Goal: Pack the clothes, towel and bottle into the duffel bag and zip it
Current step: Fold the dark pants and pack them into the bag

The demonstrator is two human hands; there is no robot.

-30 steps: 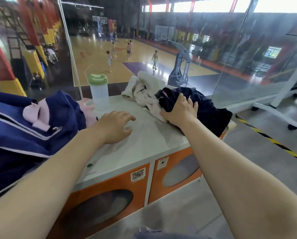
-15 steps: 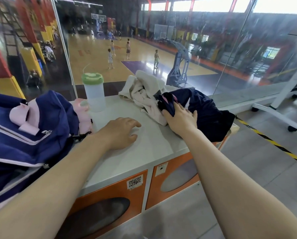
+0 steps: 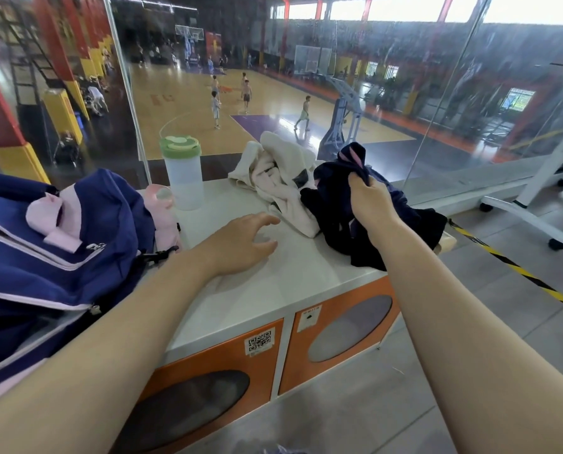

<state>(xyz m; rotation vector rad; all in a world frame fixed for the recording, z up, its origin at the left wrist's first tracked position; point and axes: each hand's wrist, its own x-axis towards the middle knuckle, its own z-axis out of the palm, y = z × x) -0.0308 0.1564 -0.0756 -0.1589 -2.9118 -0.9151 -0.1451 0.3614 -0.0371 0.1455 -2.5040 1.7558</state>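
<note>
The right hand (image 3: pixel 368 199) grips the dark navy garment (image 3: pixel 401 224), lifting a bunch of it off the white cabinet top (image 3: pixel 273 290). The left hand (image 3: pixel 240 244) rests there, fingers loosely spread, holding nothing.

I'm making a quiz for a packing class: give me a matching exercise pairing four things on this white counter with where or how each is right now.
Things:
1. navy garment
2. translucent bottle with green lid
3. navy duffel bag
4. cream towel

States:
A. at the counter's left end
B. standing upright, untouched
C. pinched and lifted by the right hand
D. crumpled between bottle and garment

Pairs: 1-C, 2-B, 3-A, 4-D
</note>
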